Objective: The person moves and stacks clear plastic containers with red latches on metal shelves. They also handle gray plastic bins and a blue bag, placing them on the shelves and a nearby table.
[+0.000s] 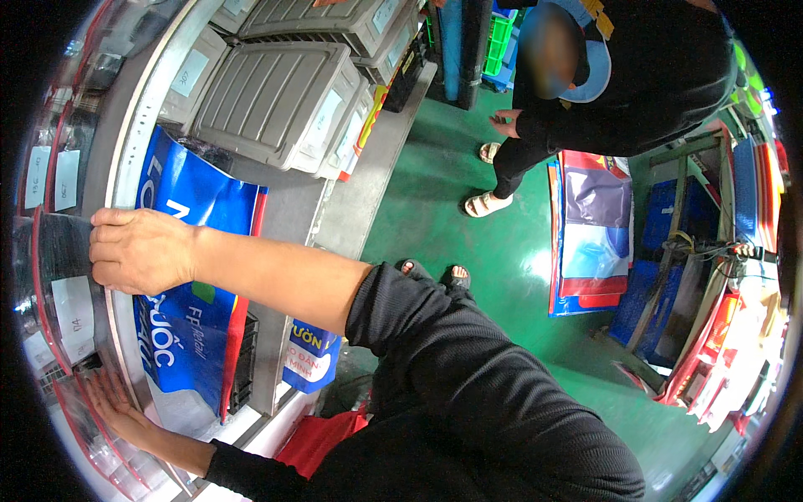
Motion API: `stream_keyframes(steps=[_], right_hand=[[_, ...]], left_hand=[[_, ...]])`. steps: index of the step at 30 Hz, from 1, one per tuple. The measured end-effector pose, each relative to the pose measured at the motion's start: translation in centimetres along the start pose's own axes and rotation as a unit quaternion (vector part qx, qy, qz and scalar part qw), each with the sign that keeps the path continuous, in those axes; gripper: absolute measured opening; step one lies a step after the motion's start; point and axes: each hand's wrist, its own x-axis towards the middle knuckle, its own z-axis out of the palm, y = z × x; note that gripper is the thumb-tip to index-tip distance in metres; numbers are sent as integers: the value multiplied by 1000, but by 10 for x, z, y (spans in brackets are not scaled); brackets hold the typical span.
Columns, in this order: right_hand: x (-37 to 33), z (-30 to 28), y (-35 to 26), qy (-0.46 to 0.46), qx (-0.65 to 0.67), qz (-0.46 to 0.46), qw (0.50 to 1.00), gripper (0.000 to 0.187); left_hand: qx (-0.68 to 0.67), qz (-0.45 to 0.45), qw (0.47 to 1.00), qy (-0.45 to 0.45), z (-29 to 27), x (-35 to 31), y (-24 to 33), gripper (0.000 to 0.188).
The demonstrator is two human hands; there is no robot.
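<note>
Red-edged clear cases [65, 243], some with white labels, line the left side beside a pale rail [125, 167]. Right grip [144, 251]: fingers bent and close together, over the rail and the cases' edge; cannot tell whether anything is pinched. Left grip [117, 410], nearer: fingers extended, slightly spread, palm side against another of the cases.

Right of the rail, a blue printed sheet [222, 201] lies under the right forearm. Farther off, grey lidded boxes [272, 100] sit on a grey shelf [288, 191]. Green floor [435, 201] beyond. Far right, a co-worker [644, 125] in black bends beside stacked printed sheets [594, 217]; a frame with blue panels [648, 301] stands farther right.
</note>
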Motion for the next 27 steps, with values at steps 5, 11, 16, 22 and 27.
stream_keyframes(steps=[5, 11, 16, 22, 27], right_hand=[[1, -4, 2, 7, 19, -14, 1000, 14], [5, -11, -1, -5, 27, 2, 1000, 15], [4, -26, -4, -38, 7, 13, 999, 14], [-21, -95, -10, -173, 37, 76, 981, 20], [-91, -213, 19, -259, 16, 294, 920, 39]], left_hand=[[-13, -34, 999, 35, 17, -8, 15, 44], [30, 29, 999, 34, 8, -7, 7, 42], [167, 180, 960, 131, 14, -44, 8, 37], [59, 204, 950, 228, 68, -113, 42, 28], [210, 334, 899, 190, 131, -161, 45, 18]])
